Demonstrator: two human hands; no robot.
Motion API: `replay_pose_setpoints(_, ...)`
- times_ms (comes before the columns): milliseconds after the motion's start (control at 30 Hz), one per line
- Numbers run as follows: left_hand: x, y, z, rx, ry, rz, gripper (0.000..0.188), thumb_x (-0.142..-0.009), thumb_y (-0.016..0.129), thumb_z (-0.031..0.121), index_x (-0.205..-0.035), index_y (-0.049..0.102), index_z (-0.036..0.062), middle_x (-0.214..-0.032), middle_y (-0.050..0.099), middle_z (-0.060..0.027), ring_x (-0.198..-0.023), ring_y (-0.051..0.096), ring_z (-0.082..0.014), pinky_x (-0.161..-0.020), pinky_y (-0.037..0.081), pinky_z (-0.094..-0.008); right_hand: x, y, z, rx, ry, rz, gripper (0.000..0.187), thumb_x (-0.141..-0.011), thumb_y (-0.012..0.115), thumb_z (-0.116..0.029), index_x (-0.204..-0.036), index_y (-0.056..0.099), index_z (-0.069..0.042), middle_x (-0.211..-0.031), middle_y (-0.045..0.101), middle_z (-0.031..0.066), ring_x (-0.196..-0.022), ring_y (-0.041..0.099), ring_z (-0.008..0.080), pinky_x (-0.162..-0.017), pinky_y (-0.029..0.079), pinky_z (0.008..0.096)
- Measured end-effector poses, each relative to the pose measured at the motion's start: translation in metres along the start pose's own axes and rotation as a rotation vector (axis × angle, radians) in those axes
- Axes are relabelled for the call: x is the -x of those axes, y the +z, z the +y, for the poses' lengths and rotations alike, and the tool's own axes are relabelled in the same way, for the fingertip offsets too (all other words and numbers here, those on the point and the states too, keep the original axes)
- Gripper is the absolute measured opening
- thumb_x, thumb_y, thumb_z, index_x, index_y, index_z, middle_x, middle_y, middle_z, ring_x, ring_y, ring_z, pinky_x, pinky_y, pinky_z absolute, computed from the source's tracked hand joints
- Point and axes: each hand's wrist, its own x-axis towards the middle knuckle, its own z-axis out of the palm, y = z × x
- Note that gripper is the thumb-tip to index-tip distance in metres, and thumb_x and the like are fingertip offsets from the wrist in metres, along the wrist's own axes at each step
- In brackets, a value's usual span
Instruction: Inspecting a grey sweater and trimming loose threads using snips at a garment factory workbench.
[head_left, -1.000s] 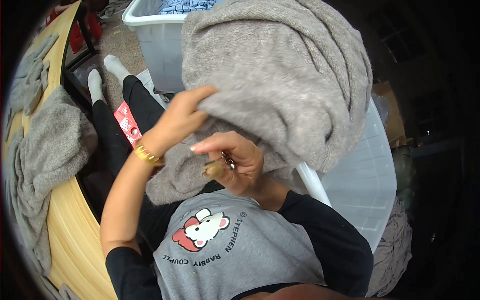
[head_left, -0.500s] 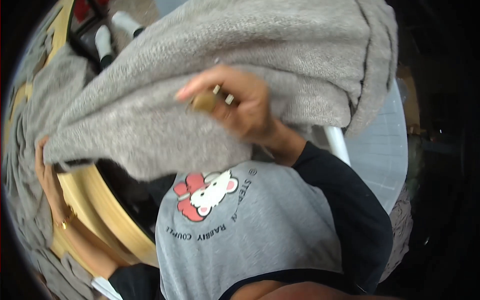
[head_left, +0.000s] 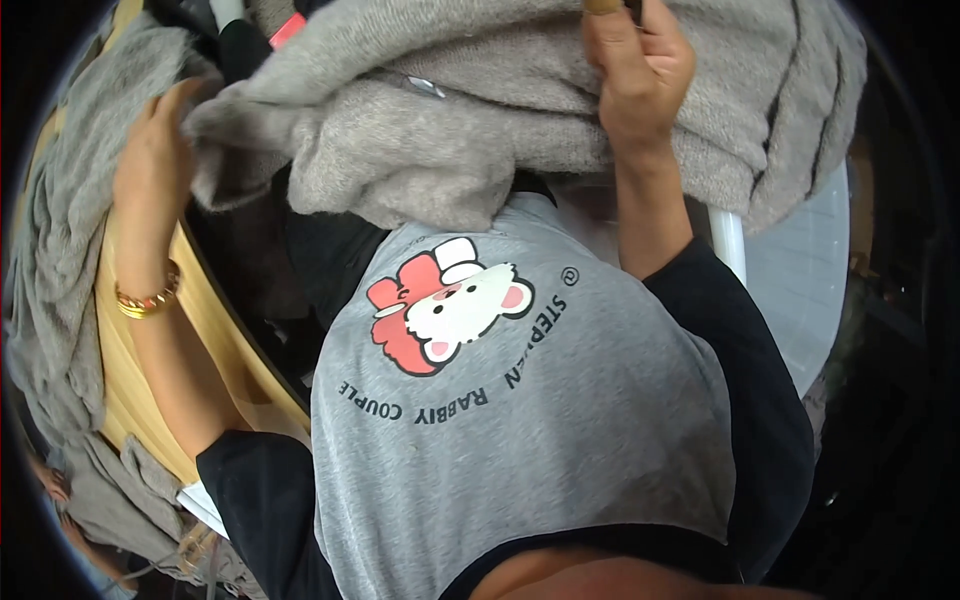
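A thick grey knit garment [head_left: 400,150] lies bunched in front of me, across my lap. At its left end my left hand [head_left: 155,175] is closed around the fabric edge, its fingers slightly blurred and partly hidden. A small shiny pale piece [head_left: 427,87] shows on the knit. My right hand [head_left: 645,85] is raised over the garment's far right part, closed on a small dark tool [head_left: 634,10] that the top edge cuts off, so its kind is unclear. A yellowish-brown cover [head_left: 602,5] sits on that hand's thumb.
To the left runs a light wooden table edge [head_left: 150,370], with more grey knit pieces [head_left: 60,280] heaped along it. A pale grey plastic tub [head_left: 800,290] stands at right. Another person's hand [head_left: 50,480] shows at the lower left rim. A foot [head_left: 228,12] appears at the top.
My right hand has moved right and away from me, still with the small tool. My left hand has gone up and right along the table, and the garment's left end is now bunched.
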Motion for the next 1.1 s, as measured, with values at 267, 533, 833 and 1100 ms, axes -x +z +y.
replay_pose_setpoints(267, -0.028, 0.025, 0.233, 0.587, 0.591, 0.047, 0.042, -0.081, 0.067, 0.005, -0.122, 0.062, 0.0069, -0.127, 0.060, -0.0131, -0.118, 0.056, -0.0373, -0.108, 0.042, -0.0471, -0.007, 0.007, -0.030, -0.164, -0.094, -0.040, 0.021, -0.103, 0.059, -0.017, -0.105, 0.070, 0.001, -0.095, 0.075, 0.0072, -0.073, 0.059, 0.0024, -0.062, 0.045, 0.0167)
replay_pose_setpoints(533, -0.088, 0.028, 0.313, 0.600, 0.706, 0.337, 0.054, -0.088, 0.059, 0.020, -0.142, 0.055, 0.0155, -0.143, 0.050, -0.0143, -0.142, 0.039, -0.0346, -0.119, 0.026, -0.0549, 0.001, -0.034, -0.092, -0.085, -0.412, -0.058, 0.035, -0.096, 0.071, -0.030, -0.102, 0.066, 0.004, -0.083, 0.065, 0.0089, -0.065, 0.052, 0.0097, -0.062, 0.042, 0.0240)
replay_pose_setpoints(833, -0.098, -0.041, 0.218, 1.394, 0.246, -0.008, 0.031, -0.091, 0.046, 0.002, -0.115, 0.065, 0.0014, -0.099, 0.066, -0.0032, -0.095, 0.059, -0.0085, -0.087, 0.046, -0.0245, 0.006, -0.058, -0.099, 0.106, -0.447, 0.224, 0.042, -0.100, 0.064, -0.037, -0.100, 0.062, 0.005, -0.063, 0.049, 0.0039, -0.051, 0.038, 0.0073, -0.046, 0.026, 0.0246)
replay_pose_setpoints(1100, -0.017, -0.053, 0.008, 1.871, -0.195, 0.240, 0.048, -0.101, 0.052, 0.015, -0.145, 0.044, -0.0027, -0.133, 0.059, -0.0157, -0.121, 0.060, -0.0223, -0.105, 0.049, -0.0368, -0.006, -0.057, -0.082, 0.221, -0.431, 0.424, 0.036, -0.101, 0.060, -0.025, -0.117, 0.060, 0.007, -0.061, 0.039, -0.0033, -0.053, 0.034, 0.0028, -0.048, 0.024, 0.0204)
